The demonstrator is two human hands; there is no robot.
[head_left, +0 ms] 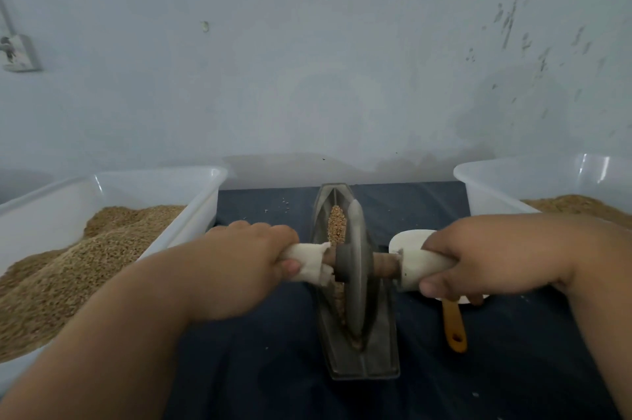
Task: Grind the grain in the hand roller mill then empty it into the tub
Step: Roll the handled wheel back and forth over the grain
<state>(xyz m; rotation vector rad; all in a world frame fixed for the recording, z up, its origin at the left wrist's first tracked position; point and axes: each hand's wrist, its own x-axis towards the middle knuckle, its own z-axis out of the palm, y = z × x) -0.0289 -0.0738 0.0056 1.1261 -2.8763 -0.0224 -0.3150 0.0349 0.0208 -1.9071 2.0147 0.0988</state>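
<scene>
1. The left hand grips the white cloth-wrapped left handle, fingers curled tightly over it and the thumb tucked beneath.
2. The right hand clamps the white cloth-wrapped right handle likewise, its thumb tip showing below.
3. Both handles sit on one brown axle that runs left to right through the grey metal disc wheel, which stands on edge between the hands.
4. The grey boat-shaped metal trough points its long axis away from the person, towards the wall. The wheel sits in its groove.
5. Tan grain lies in the groove beyond the axle.
6. On the dark blue cloth, a white plastic left tub and a white plastic right tub hold tan heaps. An orange-handled white spatula lies partly beneath the right hand.
</scene>
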